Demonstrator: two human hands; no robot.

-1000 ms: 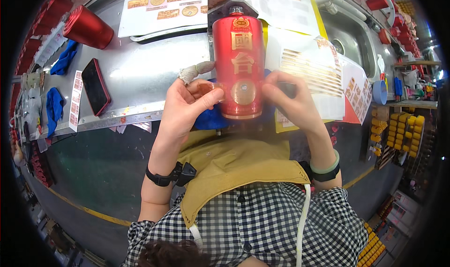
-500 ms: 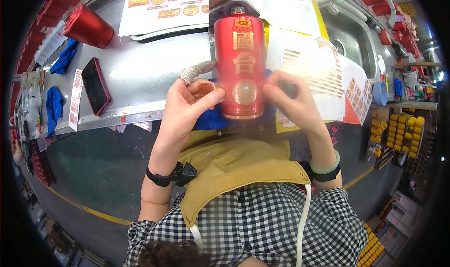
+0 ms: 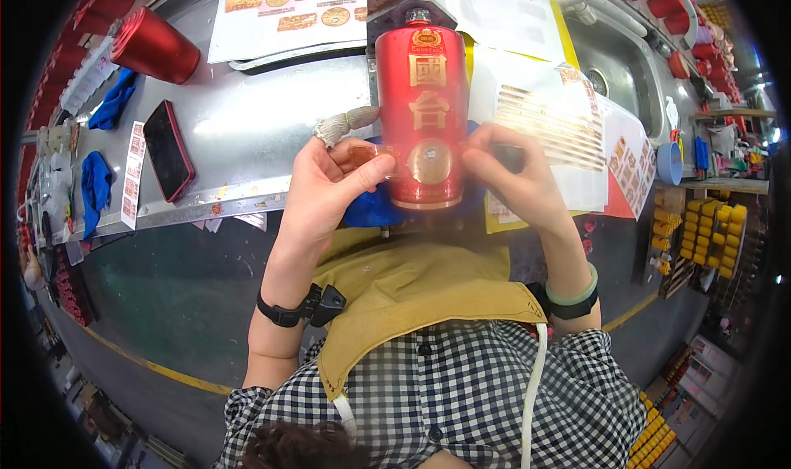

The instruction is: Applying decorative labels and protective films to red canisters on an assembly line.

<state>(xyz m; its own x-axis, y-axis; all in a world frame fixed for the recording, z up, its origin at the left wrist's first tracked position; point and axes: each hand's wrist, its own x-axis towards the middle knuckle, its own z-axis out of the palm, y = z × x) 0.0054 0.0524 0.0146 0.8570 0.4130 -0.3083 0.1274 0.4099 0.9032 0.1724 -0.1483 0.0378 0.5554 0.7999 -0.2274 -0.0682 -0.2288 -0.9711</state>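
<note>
Red bottle [image 3: 423,127] at twelve o'clock: our left hand [image 3: 334,172] pinches translucent film [image 3: 367,151] by its seven; our right hand [image 3: 521,172] half-curls at five, its hold unclear.

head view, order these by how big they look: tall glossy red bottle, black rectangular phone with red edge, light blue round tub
1. Tall glossy red bottle
2. Black rectangular phone
3. Light blue round tub

Bright ctr, glare on metal tbl [image 3: 255,131], blk corners, fisheye-bent edges
</note>
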